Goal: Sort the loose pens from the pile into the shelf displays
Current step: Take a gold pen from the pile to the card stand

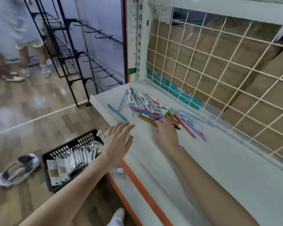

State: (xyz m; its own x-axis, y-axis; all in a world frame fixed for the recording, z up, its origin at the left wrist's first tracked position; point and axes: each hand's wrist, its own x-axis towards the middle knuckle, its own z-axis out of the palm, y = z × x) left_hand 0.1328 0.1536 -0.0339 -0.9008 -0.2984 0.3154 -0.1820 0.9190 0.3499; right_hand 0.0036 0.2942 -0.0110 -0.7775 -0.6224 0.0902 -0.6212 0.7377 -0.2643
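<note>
Head view: right hand (166,133) fingers down in pen pile (152,110) on shelf (219,160), grip unclear; left hand (119,139) flat, fingers spread, holding nothing.

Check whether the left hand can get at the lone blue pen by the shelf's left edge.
Probably yes: the left hand hovers open just short of the blue pen, which lies apart from the pile with bare shelf between.
</note>
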